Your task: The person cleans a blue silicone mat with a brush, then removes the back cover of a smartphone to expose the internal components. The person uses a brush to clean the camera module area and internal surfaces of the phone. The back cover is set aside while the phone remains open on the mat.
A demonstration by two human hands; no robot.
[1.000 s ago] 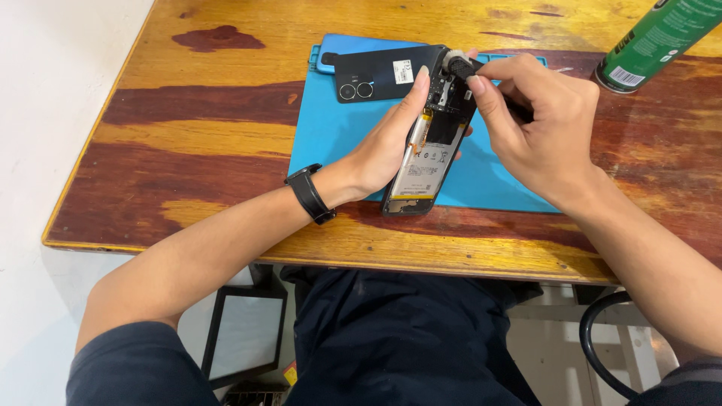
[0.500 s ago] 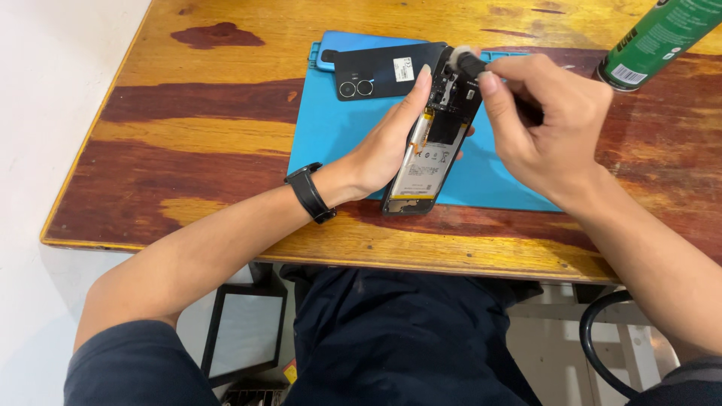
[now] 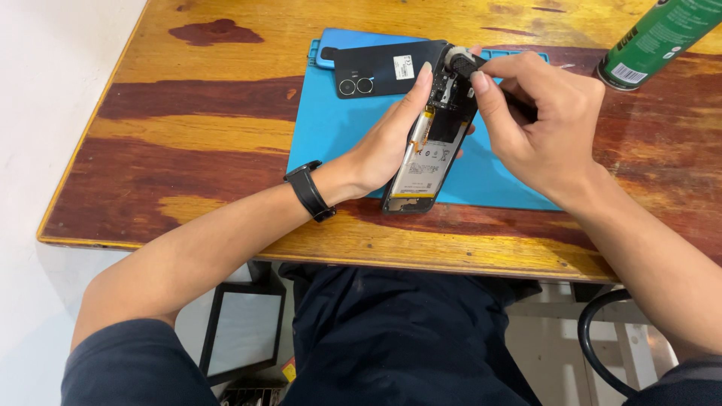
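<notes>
Now we steady opened black phone with exposed battery in left hand, long axis tilted away over blue rubber mat on worktop; right hand pinches small black brush tool at phone's far end.

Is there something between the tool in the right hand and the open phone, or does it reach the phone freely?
Nothing visible blocks it. The right hand holds the tool directly against the top of the open phone, which the left hand steadies.
</notes>
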